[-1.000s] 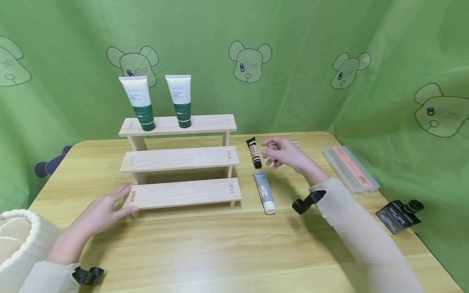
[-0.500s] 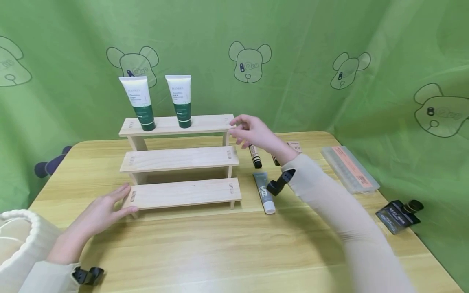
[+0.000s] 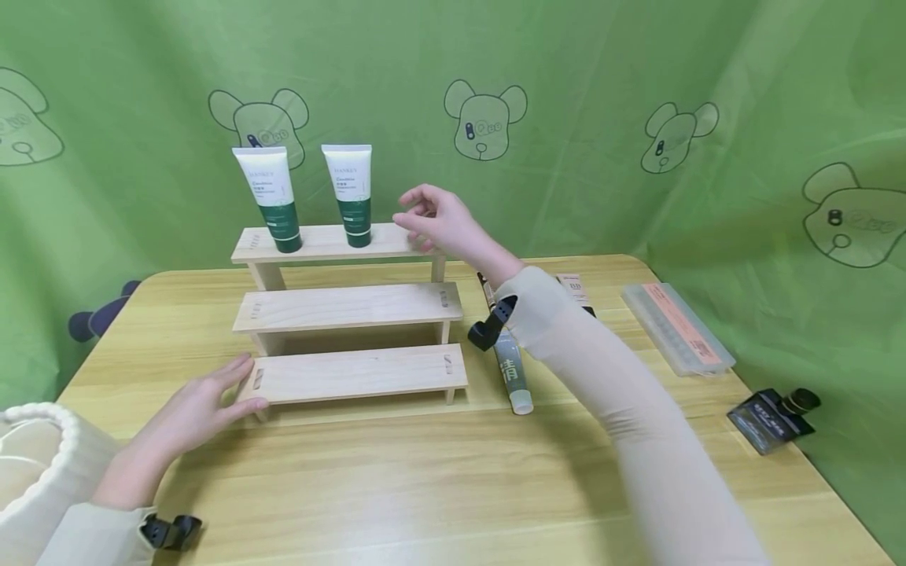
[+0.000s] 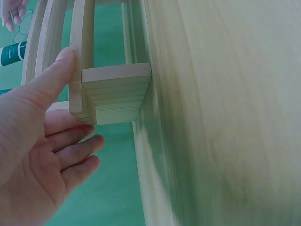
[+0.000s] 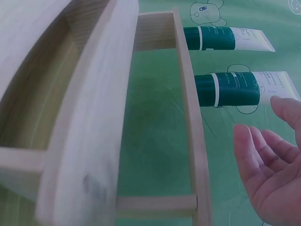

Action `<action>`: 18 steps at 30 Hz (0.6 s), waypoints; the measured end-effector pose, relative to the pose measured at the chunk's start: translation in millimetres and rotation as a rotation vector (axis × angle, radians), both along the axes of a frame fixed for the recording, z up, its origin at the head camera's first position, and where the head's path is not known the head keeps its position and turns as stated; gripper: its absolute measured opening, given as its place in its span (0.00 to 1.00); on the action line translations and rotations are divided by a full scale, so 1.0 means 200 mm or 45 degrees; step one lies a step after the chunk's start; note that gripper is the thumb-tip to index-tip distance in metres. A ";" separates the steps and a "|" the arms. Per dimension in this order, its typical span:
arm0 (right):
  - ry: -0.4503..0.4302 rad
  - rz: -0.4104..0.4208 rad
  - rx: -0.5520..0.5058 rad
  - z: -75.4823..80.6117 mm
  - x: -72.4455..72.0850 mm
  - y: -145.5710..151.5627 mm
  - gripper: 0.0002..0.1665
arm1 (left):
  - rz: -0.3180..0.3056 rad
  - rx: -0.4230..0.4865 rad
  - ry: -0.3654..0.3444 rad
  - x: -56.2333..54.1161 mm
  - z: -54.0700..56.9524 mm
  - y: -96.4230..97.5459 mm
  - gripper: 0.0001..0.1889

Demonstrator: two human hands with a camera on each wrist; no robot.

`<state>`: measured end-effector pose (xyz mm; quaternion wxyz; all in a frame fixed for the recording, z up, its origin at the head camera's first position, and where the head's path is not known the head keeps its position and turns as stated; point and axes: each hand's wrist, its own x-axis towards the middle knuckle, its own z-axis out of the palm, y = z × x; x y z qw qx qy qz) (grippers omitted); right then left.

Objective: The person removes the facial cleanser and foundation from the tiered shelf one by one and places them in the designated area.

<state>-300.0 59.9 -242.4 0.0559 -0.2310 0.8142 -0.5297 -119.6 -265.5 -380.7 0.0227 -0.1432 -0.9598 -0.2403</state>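
Note:
A three-step wooden display shelf (image 3: 357, 373) stands on the table. My left hand (image 3: 194, 413) holds the left end of its lowest step; in the left wrist view the thumb (image 4: 59, 73) lies along the board and the fingers are at its end. Two white-and-green squeeze tubes stand cap down on the top step, one at the left (image 3: 272, 200) and one nearer the middle (image 3: 351, 196). My right hand (image 3: 439, 220) is over the right end of the top step, fingers loosely bent and holding nothing. In the right wrist view its thumb is close to the nearer tube (image 5: 235, 88).
A grey-blue tube (image 3: 511, 369) lies right of the shelf, partly under the right wrist. Behind the forearm lie a dark tube (image 3: 485, 291) and a pinkish pack (image 3: 573, 289). Farther right are a clear plastic case (image 3: 675, 330) and a dark bottle (image 3: 767, 420). A white basket (image 3: 53, 456) stands front left.
My right hand has moved left and up from over the small tubes on the table to the top step beside the second tube. The left hand has stayed on the lowest step.

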 end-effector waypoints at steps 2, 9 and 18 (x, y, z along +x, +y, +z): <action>0.002 0.003 -0.028 0.01 -0.01 -0.03 0.22 | -0.002 0.000 0.001 0.00 0.00 0.00 0.40; -0.040 0.022 -0.149 0.01 -0.04 -0.12 0.25 | 0.004 -0.003 0.003 0.00 0.00 0.00 0.40; -0.129 -0.017 -0.247 0.01 -0.06 -0.21 0.25 | 0.006 -0.003 -0.014 0.00 0.00 0.00 0.40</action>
